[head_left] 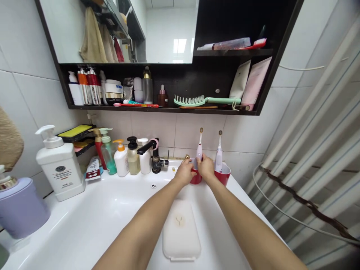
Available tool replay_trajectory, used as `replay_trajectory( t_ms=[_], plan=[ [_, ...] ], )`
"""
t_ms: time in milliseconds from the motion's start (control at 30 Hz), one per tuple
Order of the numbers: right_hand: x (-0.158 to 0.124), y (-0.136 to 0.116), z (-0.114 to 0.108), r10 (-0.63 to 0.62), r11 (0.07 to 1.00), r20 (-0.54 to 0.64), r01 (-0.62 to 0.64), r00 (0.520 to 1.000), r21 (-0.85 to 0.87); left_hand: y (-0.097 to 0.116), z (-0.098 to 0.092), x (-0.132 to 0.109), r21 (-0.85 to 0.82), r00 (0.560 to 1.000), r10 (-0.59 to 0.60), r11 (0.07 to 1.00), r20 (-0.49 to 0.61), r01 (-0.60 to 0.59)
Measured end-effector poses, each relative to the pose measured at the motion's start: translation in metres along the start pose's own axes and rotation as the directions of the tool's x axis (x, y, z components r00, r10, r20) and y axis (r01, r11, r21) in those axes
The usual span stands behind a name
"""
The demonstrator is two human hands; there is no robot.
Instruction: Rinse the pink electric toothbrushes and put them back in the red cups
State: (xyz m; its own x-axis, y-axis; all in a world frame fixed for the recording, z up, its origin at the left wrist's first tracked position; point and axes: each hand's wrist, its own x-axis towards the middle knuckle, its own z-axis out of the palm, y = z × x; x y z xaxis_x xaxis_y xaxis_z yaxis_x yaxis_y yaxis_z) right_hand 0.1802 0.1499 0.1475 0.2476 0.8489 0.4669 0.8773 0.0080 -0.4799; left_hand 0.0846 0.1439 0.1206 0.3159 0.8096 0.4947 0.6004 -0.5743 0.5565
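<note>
At the sink's back right edge, my left hand point(185, 171) is closed on the left side of a red cup point(196, 177). My right hand point(206, 166) has its fingers wrapped round the lower handle of a pale electric toothbrush point(199, 150), which stands upright over that cup. Just to the right, a second red cup point(222, 176) with a white inside holds another pale toothbrush point(219, 152). Below my wrists a white lidded case point(181, 230) lies in the white sink point(112, 217).
A black faucet point(154, 155) and several pump bottles line the back edge. A large white bottle point(60, 168) and a purple container point(22, 208) stand at left. Overhead hangs a dark shelf point(163, 109) with toiletries. White pipes point(309, 150) run along the right.
</note>
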Motion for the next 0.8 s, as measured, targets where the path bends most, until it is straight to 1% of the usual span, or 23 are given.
replay_trajectory(
  t_ms=[200,400,567,800],
  plan=[
    [0.010,0.000,0.007,0.067,0.997,0.078,-0.064,0.995,-0.038,-0.004,0.003,0.008,-0.011,0.999,0.039,0.999,0.024,-0.038],
    [0.018,-0.002,0.006,0.091,0.995,0.160,-0.083,0.983,-0.057,-0.009,0.005,0.011,-0.039,0.997,0.075,0.996,0.027,-0.074],
    [0.023,-0.002,0.009,0.105,0.993,0.177,-0.094,0.979,-0.070,-0.011,0.008,0.016,-0.041,0.998,0.055,0.998,0.028,-0.054],
    [0.016,-0.001,0.007,0.070,0.997,0.147,-0.067,0.987,-0.030,-0.010,0.008,0.011,-0.023,0.996,0.052,0.998,0.073,-0.051]
  ],
)
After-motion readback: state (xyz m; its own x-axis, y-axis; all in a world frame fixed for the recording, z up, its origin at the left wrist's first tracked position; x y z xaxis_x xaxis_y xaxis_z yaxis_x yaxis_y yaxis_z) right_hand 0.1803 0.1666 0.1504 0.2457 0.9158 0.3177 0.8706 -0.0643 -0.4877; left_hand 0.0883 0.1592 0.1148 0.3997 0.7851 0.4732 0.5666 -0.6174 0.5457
